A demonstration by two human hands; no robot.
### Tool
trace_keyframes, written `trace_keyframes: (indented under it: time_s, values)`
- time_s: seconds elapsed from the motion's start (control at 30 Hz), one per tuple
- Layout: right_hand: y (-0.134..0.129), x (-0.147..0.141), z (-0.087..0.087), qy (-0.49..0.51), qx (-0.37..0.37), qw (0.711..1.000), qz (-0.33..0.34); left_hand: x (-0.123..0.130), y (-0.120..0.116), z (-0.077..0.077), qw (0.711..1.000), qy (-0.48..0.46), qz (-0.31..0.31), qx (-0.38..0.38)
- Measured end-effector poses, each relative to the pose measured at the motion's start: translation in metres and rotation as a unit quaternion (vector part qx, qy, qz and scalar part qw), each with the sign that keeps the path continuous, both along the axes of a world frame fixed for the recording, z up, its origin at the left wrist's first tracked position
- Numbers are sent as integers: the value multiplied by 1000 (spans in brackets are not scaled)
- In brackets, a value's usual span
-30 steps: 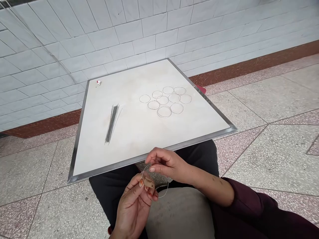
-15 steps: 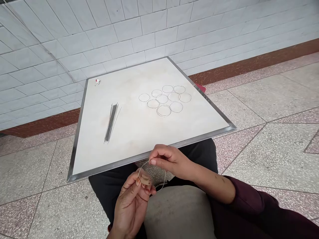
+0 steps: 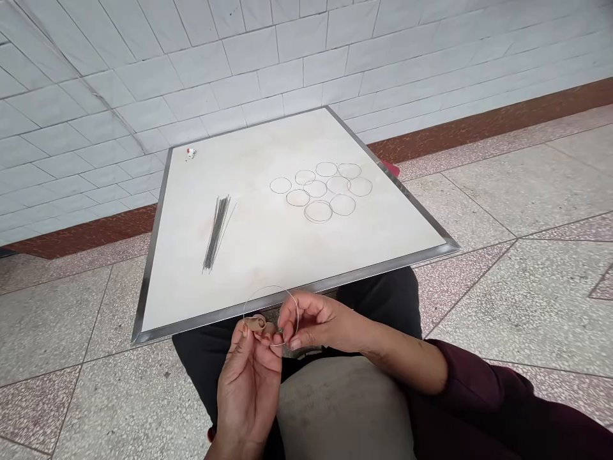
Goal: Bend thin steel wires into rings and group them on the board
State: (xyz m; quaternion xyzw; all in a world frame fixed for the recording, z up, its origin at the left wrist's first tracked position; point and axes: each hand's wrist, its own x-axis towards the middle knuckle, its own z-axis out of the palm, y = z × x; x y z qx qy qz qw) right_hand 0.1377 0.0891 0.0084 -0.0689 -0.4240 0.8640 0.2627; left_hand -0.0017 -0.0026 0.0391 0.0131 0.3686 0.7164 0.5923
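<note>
A thin wire ring [image 3: 272,286] stands up between my hands, just in front of the table's near edge. My left hand [image 3: 249,383], palm up, pinches it with thumb and fingertips. Tan tape [image 3: 253,324] wraps a finger of that hand. My right hand [image 3: 323,322] has its fingers curled around the ring's lower right side, close to the left fingertips. Exactly how the wire ends sit between the fingers is too small to make out. On the table, several wire rings [image 3: 316,189] lie partly overlapping, and a bundle of straight wires [image 3: 217,233] lies to their left.
The white table [image 3: 258,243] has a metal-edged rim and stands against a tiled wall [image 3: 268,54]. A small red and white object [image 3: 191,153] sits in its far left corner. My knees are under the near edge. Speckled floor tiles [image 3: 522,306] surround the table.
My right hand has moved from the ring's top down to its lower right side. The ring has turned and shifted up and left, and my left hand has risen slightly.
</note>
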Motion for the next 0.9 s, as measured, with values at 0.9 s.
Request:
trace_keyframes:
  time_s: [0.9]
  values:
    - [-18, -16, -17, 51, -72, 993, -81, 0, 0, 6, 999, -27, -6, 27]
